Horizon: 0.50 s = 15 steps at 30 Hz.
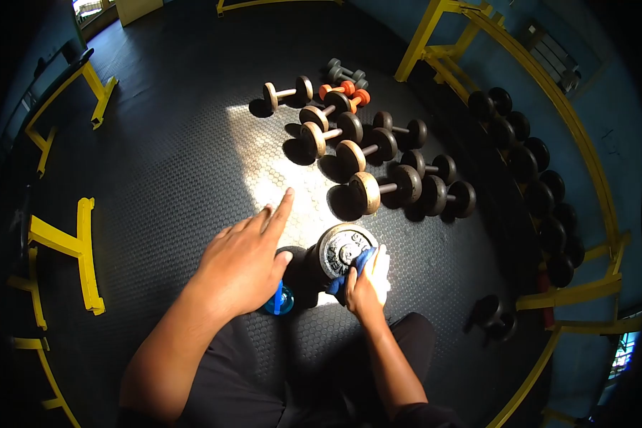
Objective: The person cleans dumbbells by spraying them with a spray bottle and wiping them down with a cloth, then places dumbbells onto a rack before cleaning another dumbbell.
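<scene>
My left hand (pixel 244 253) is raised over the floor with its index finger stretched forward and nothing in it. In my right hand (pixel 369 287) is a bunched blue cloth (pixel 363 260), pressed against the right side of a dumbbell (pixel 337 248). That dumbbell stands on end, its round plate with raised lettering facing up; its lower part is mostly hidden. Partly covered by my left wrist, a bottle with blue liquid (pixel 285 301) stands just left of the dumbbell.
Several dumbbells (pixel 387 188) lie in rows ahead, some sunlit, with small orange dumbbells (pixel 337 90) at the far end. A yellow rack (pixel 581 143) on the right holds more dumbbells. Yellow bench frames (pixel 85 250) stand left on the black textured mat (pixel 171 185).
</scene>
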### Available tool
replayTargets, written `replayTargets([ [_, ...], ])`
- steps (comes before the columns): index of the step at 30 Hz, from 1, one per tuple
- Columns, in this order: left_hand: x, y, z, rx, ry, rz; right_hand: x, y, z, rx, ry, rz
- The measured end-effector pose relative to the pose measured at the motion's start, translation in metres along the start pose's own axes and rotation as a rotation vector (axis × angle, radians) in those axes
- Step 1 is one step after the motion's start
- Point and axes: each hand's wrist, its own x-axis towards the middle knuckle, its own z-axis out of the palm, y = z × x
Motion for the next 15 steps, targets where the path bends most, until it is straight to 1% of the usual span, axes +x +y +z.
replayTargets([
  [1, -0.001, -0.003, -0.001, -0.008, 0.005, 0.002, -0.005, 0.005, 0.003, 0.021, -0.006, 0.02],
  [3, -0.003, -0.008, -0.003, 0.012, -0.013, -0.047, 0.014, 0.018, 0.022, 0.107, 0.071, 0.002],
  [5, -0.005, -0.011, -0.004, 0.008, -0.009, -0.049, 0.045, 0.014, 0.018, 0.222, 0.005, 0.157],
  [6, -0.006, -0.013, -0.004, 0.007, -0.012, -0.049, 0.068, 0.004, -0.002, 0.262, -0.106, 0.303],
  [7, -0.008, -0.013, -0.005, 0.0, -0.014, -0.065, 0.088, 0.008, -0.001, 0.226, -0.136, 0.283],
  [9, -0.011, -0.012, -0.006, 0.019, -0.023, -0.058, 0.121, -0.01, -0.011, 0.053, -0.331, 0.283],
  [11, -0.01, -0.011, -0.004, 0.008, -0.024, -0.069, 0.141, -0.024, -0.003, -0.047, -0.415, 0.224],
  [12, -0.01, -0.011, -0.002, 0.013, -0.016, -0.061, 0.145, -0.043, -0.011, -0.099, -0.491, 0.201],
  [13, -0.009, -0.01, 0.0, 0.022, -0.007, -0.05, 0.149, -0.049, -0.002, -0.089, -0.524, 0.158],
  [15, -0.007, -0.009, 0.005, 0.043, -0.003, -0.057, 0.162, -0.051, 0.043, -0.247, -0.557, 0.002],
])
